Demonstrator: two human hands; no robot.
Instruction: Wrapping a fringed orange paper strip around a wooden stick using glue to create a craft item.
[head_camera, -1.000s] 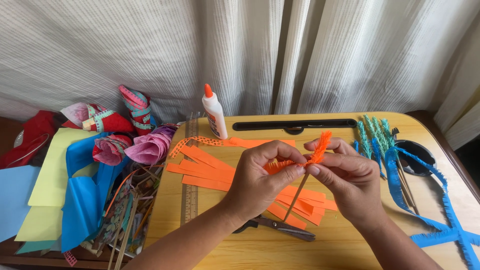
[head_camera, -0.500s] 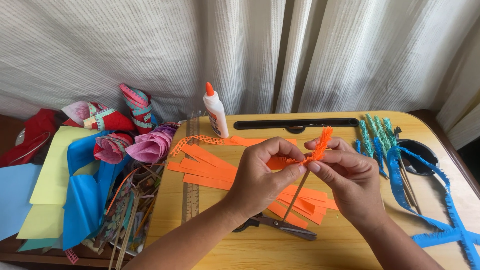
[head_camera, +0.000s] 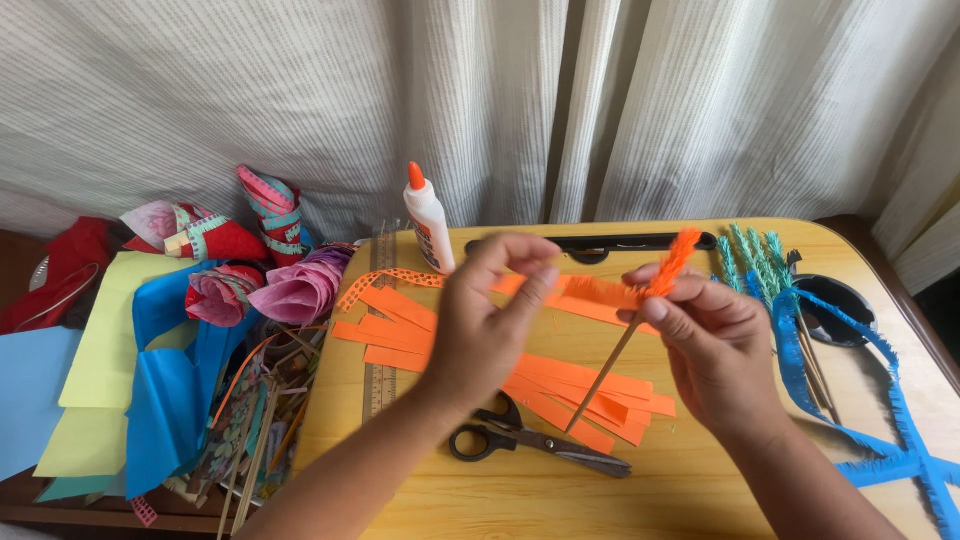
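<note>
Both hands are up over the wooden table (head_camera: 700, 490), working one piece between them. The right hand (head_camera: 715, 345) pinches a thin wooden stick (head_camera: 605, 375) near its top, fingers closed around it, and the stick slants down toward the table with its upper end wrapped in fringed orange paper (head_camera: 678, 258). The left hand (head_camera: 490, 320) pinches the free end of that same fringed orange strip (head_camera: 590, 291) between thumb and fingertips, and the strip runs nearly level across to the stick (pulled fairly straight, by the look of it).

Under the hands lies a spread of cut orange paper strips (head_camera: 400, 325), and just below them black-handled scissors (head_camera: 530, 440) rest flat. A clear ruler (head_camera: 378, 330) lies along the table's left side, with a white glue bottle (head_camera: 428, 220) with an orange cap standing behind it. To the right, green fringed sticks (head_camera: 752, 258) and blue fringed strips (head_camera: 880, 400) lie near a black dish (head_camera: 840, 310). Left of the table sits a heap of coloured paper (head_camera: 120, 350) and rolled paper cones (head_camera: 270, 205).
</note>
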